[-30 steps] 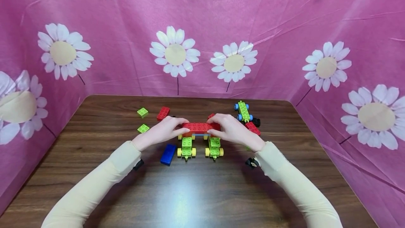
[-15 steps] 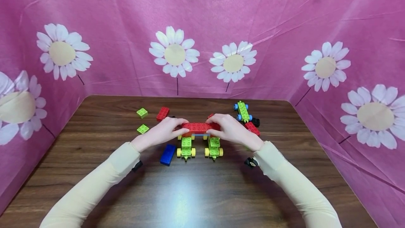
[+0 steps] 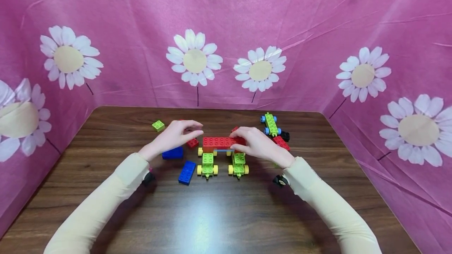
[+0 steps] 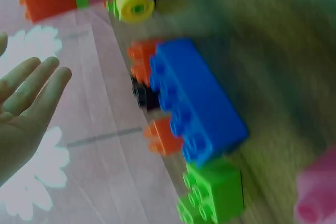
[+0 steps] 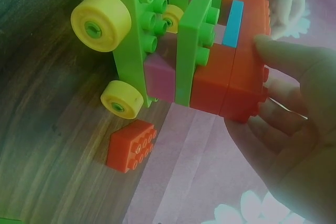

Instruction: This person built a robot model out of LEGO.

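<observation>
A row of red building bricks (image 3: 216,143) spans two green wheeled bases (image 3: 207,159) with yellow wheels, like a bridge. My right hand (image 3: 256,144) holds the right end of this red row. In the right wrist view, the thumb and fingers of the right hand (image 5: 299,129) curl around the end of the red bricks (image 5: 210,82), above green and pink ones. My left hand (image 3: 173,134) hovers to the left of the structure, apart from it and holding nothing. The left wrist view has its fingers (image 4: 39,85) loosely extended, beside a blue brick (image 4: 202,98).
Two blue bricks (image 3: 186,172) lie left of the structure. A red brick (image 3: 192,142) and a green brick (image 3: 158,126) are behind them. At the back right stands a green base with blue wheels (image 3: 271,124), near a red brick (image 3: 281,143) and a black piece (image 3: 285,136).
My left hand has let go of the red bricks and moved left, uncovering their left end. The right hand keeps its hold, and the structure stays in place.
</observation>
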Demonstrator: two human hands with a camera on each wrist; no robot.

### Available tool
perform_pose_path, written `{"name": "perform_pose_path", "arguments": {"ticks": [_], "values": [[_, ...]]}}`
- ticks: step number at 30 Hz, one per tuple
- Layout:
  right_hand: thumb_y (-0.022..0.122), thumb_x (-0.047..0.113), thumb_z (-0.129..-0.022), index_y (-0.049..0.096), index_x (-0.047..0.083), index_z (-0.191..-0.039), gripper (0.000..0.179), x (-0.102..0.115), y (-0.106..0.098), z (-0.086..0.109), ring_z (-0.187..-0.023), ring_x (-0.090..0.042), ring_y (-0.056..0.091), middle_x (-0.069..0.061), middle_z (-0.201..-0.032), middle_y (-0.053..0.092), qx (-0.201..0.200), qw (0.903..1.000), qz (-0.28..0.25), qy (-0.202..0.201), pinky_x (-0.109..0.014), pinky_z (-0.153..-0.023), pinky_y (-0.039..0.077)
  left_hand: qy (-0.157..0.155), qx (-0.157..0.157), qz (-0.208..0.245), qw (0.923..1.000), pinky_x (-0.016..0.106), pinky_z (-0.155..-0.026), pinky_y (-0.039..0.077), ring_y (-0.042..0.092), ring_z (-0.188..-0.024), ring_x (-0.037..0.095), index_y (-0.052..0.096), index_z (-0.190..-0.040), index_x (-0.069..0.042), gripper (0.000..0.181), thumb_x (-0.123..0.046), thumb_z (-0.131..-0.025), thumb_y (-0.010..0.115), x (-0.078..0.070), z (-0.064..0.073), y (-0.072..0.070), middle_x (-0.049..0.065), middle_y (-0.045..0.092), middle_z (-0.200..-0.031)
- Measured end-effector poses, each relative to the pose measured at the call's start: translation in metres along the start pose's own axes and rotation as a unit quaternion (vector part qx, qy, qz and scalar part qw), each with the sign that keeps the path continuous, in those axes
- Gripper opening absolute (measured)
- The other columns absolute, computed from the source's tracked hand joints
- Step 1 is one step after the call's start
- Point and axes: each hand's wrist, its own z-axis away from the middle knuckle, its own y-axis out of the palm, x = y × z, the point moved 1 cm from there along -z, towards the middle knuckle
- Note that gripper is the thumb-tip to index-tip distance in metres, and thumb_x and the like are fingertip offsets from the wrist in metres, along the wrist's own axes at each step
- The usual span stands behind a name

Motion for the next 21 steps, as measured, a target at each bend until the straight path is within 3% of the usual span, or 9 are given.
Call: {"name": "perform_pose_path", "arguments": {"ticks": [3,6,13,21], "values": [[0.073,0.027,-0.090,0.070,0.008,-0.112,0.029,-0.001,0.000,0.000,-0.078,-0.008,0.061,-0.003,-0.103,0.073,-0.003,1.0000,0.000,-0.004,-0.027,-0.075,0.056,-0.012,-0.020,-0.018,0.9996,0.047,-0.092,0.055,0.069,-0.106,0.026,0.068,-0.120,-0.005,0.032,-0.024,-0.095,0.066,0.007,-0.002,-0.008,0.013,0.073,-0.116],[0.074,0.027,-0.090,0.070,0.008,-0.111,0.029,-0.001,0.001,0.000,-0.077,-0.008,0.061,-0.003,-0.102,0.073,-0.004,1.0000,0.000,-0.005,-0.027,-0.074,0.056,-0.021,-0.017,-0.037,0.9989,0.048,-0.092,0.055,0.069,-0.107,0.030,0.067,-0.120,-0.002,0.031,-0.019,-0.095,0.066,0.015,-0.006,-0.012,0.016,0.072,-0.117],[0.072,0.027,-0.091,0.070,0.007,-0.112,0.029,-0.002,0.000,0.001,-0.079,-0.009,0.062,-0.004,-0.104,0.073,0.002,1.0000,0.003,-0.001,-0.027,-0.075,0.055,-0.028,0.029,-0.100,0.9942,0.047,-0.090,0.056,0.070,-0.101,0.034,0.067,-0.116,0.007,0.029,-0.003,-0.088,0.069,0.033,-0.022,-0.006,0.023,0.072,-0.113],[0.072,0.028,-0.091,0.070,0.008,-0.112,0.029,-0.001,0.000,0.001,-0.076,-0.008,0.060,-0.002,-0.102,0.072,0.004,1.0000,0.000,0.001,-0.025,-0.073,0.054,-0.015,0.064,-0.194,0.9788,0.048,-0.094,0.051,0.064,-0.100,0.036,0.071,-0.109,0.004,0.027,-0.001,-0.083,0.073,0.043,-0.035,0.004,0.020,0.074,-0.106]]}}
